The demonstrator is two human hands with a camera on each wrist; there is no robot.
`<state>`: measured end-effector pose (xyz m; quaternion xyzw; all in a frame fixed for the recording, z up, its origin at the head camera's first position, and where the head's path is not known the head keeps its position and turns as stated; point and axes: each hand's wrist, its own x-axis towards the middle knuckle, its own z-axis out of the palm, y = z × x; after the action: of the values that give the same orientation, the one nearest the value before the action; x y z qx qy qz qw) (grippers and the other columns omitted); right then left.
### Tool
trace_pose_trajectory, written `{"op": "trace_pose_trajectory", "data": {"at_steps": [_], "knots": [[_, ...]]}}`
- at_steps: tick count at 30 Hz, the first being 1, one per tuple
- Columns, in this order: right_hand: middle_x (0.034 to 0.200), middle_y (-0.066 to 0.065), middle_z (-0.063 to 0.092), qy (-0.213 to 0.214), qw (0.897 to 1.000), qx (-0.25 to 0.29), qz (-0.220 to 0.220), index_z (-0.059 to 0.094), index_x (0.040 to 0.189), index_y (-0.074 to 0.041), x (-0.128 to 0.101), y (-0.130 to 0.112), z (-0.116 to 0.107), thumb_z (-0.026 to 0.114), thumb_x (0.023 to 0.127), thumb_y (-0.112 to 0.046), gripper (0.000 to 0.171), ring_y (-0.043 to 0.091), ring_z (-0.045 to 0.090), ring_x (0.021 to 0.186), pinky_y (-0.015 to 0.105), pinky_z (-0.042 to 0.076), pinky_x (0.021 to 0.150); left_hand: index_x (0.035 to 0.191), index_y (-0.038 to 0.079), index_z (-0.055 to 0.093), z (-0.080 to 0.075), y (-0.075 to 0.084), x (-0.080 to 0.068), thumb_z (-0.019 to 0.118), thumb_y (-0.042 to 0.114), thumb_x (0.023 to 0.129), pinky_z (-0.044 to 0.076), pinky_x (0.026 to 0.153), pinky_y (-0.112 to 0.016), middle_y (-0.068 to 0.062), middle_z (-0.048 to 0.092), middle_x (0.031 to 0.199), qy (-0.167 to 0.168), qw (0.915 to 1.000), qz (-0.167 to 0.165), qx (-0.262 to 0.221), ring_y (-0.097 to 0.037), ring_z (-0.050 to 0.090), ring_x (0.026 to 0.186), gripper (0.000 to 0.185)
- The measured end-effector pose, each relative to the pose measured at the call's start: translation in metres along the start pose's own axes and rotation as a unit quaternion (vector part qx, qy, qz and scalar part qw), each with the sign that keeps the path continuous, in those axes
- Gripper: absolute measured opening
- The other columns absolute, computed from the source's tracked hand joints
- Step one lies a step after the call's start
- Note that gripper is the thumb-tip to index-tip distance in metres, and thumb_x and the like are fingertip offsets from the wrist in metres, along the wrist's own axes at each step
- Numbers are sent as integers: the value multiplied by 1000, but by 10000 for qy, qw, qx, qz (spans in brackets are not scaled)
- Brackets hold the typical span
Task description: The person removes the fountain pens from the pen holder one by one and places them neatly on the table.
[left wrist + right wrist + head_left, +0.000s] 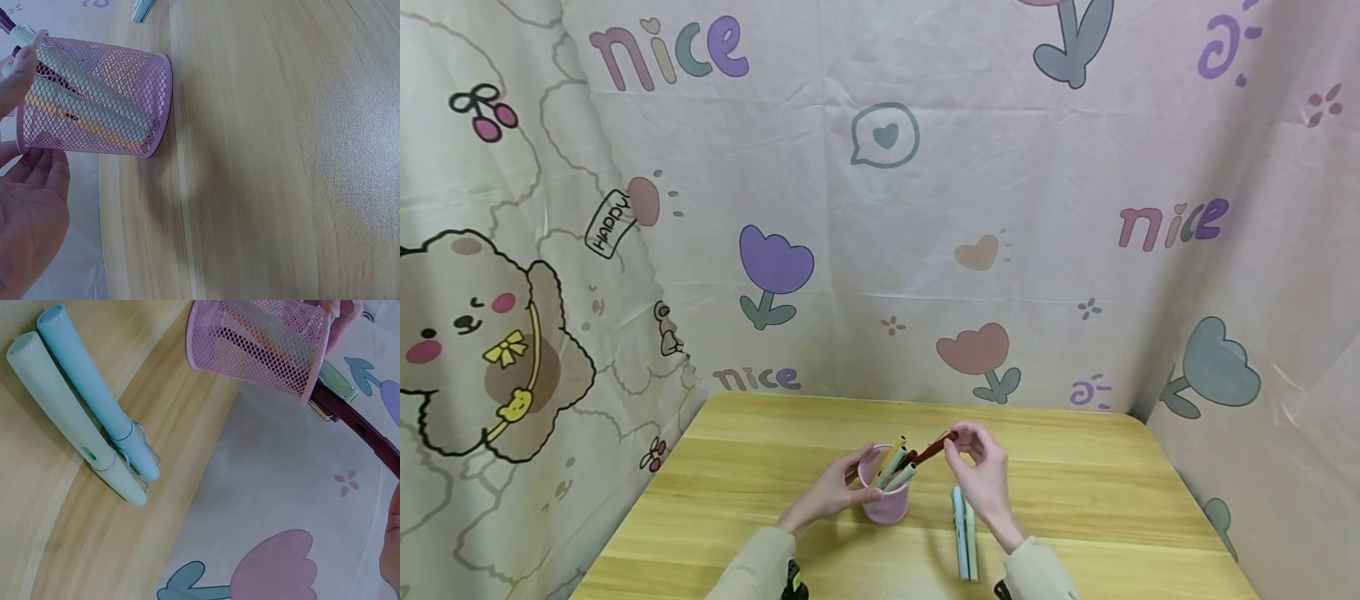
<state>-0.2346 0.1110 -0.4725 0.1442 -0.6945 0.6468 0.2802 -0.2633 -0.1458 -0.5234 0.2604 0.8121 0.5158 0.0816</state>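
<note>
Right fingers point(976, 429) pinch a tilted dark-red pen point(365, 431), left fingers point(59, 172) curled round a pink cup point(887, 509).

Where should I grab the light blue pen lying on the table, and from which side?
Pinch the light blue pen near its middle, probably from above, across its length: it lies flat, and its body is straight and slim there. Favour the side facing the pink cup, since the pale green pen lies close along the other.
</note>
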Motion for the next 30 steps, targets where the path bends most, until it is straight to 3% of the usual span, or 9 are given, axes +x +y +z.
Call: {"op": "trace_pose_trajectory", "data": {"at_steps": [18, 30], "knots": [[89, 4, 66, 254, 9989, 272, -282, 64, 106, 13, 6, -12, -16, 65, 81, 21, 26, 0, 63, 76, 10, 58, 70, 153, -12, 25, 0, -1, 0, 78, 19, 88, 35, 119, -58, -35, 33, 157, 18, 10000, 16, -3, -51, 39, 143, 89], [94, -4, 66, 447, 9957, 677, -449, 57, 109, 23, 11, -14, -30, 62, 84, 21, 25, -1, 64, 80, 10, 59, 74, 153, -12, 25, 0, -2, 1, 78, 19, 87, 35, 118, -59, -34, 33, 156, 23, 10000, 3, 30, -52, 39, 142, 90]]}}
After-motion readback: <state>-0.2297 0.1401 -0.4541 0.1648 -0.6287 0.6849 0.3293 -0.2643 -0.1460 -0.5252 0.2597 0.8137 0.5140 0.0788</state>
